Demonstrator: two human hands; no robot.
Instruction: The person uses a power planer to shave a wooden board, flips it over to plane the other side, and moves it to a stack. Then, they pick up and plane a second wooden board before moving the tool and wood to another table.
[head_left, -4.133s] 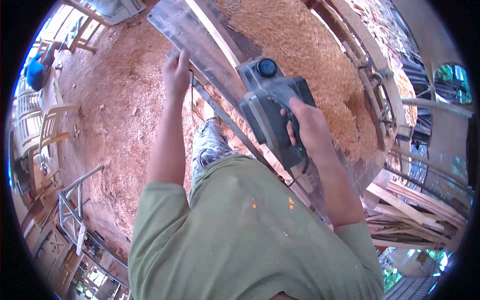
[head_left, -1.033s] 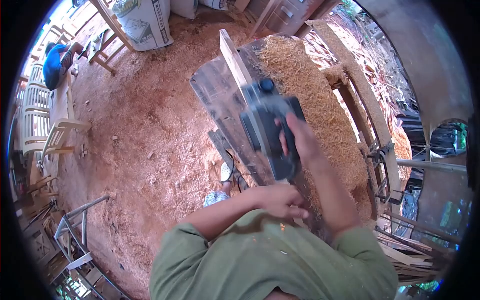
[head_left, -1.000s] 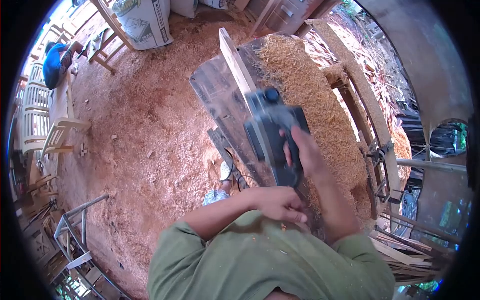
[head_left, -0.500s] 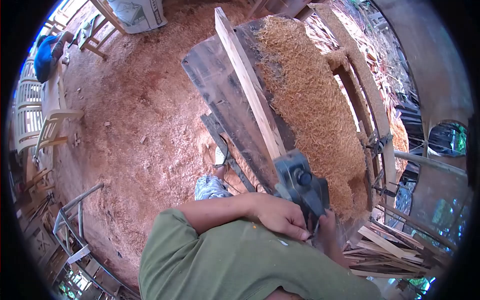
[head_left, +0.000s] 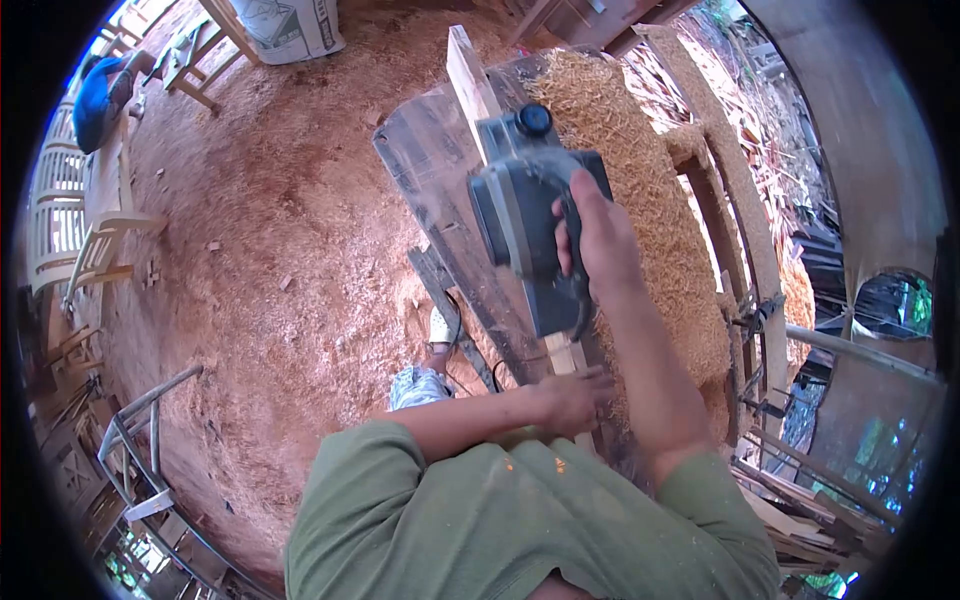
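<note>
My right hand (head_left: 600,235) is wrapped round the handle of a dark electric hand planer (head_left: 520,215). The planer sits over the far half of a long pale wooden board (head_left: 468,75), hiding its middle stretch. Across the near end of that board lies my left hand (head_left: 572,402), fingers stretched out to the right and somewhat blurred. Beneath the board is a dark, worn workbench top (head_left: 425,150).
Wood shavings (head_left: 650,240) are heaped along the bench's right side. Offcuts (head_left: 790,525) lie at lower right. A metal frame (head_left: 150,400) stands at left, near wooden chairs (head_left: 100,255) and another person (head_left: 95,105). A white sack (head_left: 290,30) is at the back.
The planer has moved forward along the board, away from my body, with my right hand. My left hand has come off the planer's rear and over the board's near end.
</note>
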